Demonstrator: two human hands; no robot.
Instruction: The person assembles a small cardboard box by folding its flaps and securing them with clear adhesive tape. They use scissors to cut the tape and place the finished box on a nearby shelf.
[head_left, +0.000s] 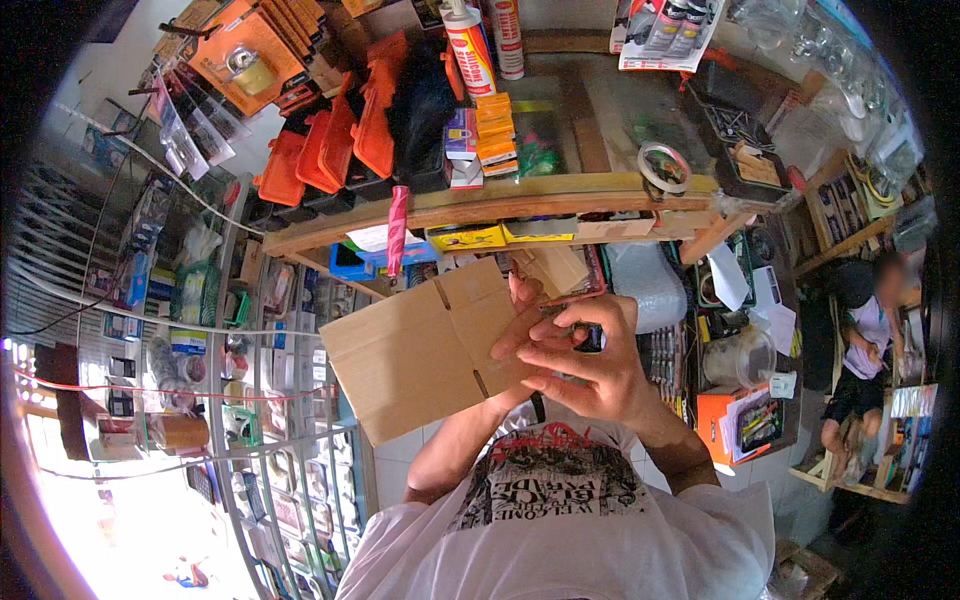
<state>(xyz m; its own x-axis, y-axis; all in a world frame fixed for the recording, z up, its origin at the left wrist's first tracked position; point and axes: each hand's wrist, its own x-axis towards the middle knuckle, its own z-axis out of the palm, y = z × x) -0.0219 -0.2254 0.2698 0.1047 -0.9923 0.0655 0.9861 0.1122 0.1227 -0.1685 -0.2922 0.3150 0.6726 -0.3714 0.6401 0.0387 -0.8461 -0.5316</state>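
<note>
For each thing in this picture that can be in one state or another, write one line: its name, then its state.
Cardboard box: flattened, unfolded, held up in the air.
Left hand: gripping the cardboard's right edge, mostly hidden behind the right hand.
Right hand: fingers curled, on the cardboard's edge.
Tape roll: lying flat on the counter.
Sealant tube: nozzle fitted, lying on the counter.
Orange cases: shut, stacked leaning.

The flattened cardboard box (415, 350) filled the space before the chest, held up by the left hand (520, 330) and right hand (585, 365), blocking any reach straight ahead. Beyond it the wooden surface (480, 205) was crowded with orange cases (335, 145), stacked small boxes (492, 130) and a tape roll (663, 167). Wire racks (250, 420) closed the left side; open room lay only close above the white shirt (560, 530).
</note>
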